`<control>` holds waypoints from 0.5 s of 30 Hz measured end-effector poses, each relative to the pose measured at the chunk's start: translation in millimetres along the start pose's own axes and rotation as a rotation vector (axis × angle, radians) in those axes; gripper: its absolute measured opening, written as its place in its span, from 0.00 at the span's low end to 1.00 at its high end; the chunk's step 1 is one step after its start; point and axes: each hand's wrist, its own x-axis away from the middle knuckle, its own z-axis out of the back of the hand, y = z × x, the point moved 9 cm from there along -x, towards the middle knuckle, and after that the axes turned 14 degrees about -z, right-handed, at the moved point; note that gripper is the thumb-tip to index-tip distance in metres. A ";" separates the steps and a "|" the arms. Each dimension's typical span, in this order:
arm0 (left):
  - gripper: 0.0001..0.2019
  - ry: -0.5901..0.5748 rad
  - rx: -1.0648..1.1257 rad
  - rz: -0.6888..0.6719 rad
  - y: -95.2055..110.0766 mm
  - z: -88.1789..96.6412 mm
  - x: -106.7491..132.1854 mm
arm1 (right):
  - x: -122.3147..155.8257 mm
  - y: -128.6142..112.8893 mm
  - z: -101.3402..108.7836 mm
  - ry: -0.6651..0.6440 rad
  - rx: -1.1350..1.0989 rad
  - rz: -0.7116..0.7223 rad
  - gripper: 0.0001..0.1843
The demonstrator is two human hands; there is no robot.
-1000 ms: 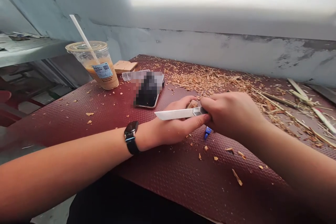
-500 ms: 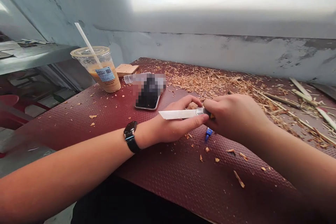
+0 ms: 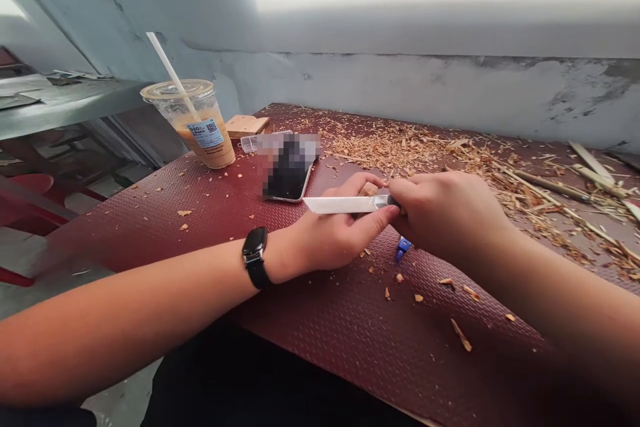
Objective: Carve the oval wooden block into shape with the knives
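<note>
My right hand (image 3: pixel 450 210) is closed around the handle of a utility knife (image 3: pixel 345 205). Its long pale blade points left, passing over the fingers and palm of my left hand (image 3: pixel 333 237). That hand is curled around a small piece of wood (image 3: pixel 369 189), most of which is hidden by the fingers and blade. My left thumb lies along the near side of the knife, close to where the blade leaves the handle. Just below the hands, a small blue plastic piece (image 3: pixel 403 248) rests on the dark red table (image 3: pixel 340 327).
A phone (image 3: pixel 290 177) and a clear plastic case (image 3: pixel 250 142) lie beyond my left hand. Farther left stands an iced drink cup (image 3: pixel 203 123) with a straw, near a wooden block (image 3: pixel 247 125). Wood shavings (image 3: pixel 400 147) and strips (image 3: pixel 590 161) cover the table's back and right.
The view has shifted slightly, so the table items appear a little farther right. Both hands keep the same hold, with the blade still across the left hand.
</note>
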 end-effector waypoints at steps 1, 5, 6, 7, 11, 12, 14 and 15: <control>0.10 0.030 0.006 -0.004 -0.9 -0.1 0.0 | -0.6 -0.3 -0.4 0.003 -0.001 -0.022 0.11; 0.10 0.112 -0.007 0.051 -11.0 1.0 2.5 | -1.6 3.2 -4.7 -0.063 -0.010 -0.183 0.15; 0.11 0.123 -0.004 0.078 -14.6 1.4 3.7 | -1.3 4.7 -5.4 -0.083 -0.011 -0.222 0.16; 0.12 0.130 0.004 0.099 -17.6 1.7 4.6 | -0.9 5.5 -5.4 -0.094 -0.014 -0.245 0.17; 0.12 0.089 0.014 0.102 -18.7 0.6 3.5 | -0.4 -0.3 -2.4 -0.085 -0.074 -0.127 0.14; 0.13 0.069 0.009 0.103 -17.8 -0.1 2.9 | -0.4 -1.4 -1.5 -0.079 -0.079 -0.079 0.13; 0.14 0.027 0.016 0.121 -16.3 -2.6 2.4 | -1.0 -0.5 -0.4 -0.070 -0.054 -0.006 0.12; 0.15 0.012 0.025 0.136 -15.7 -3.9 2.6 | -1.7 1.0 -0.3 -0.072 -0.031 0.015 0.11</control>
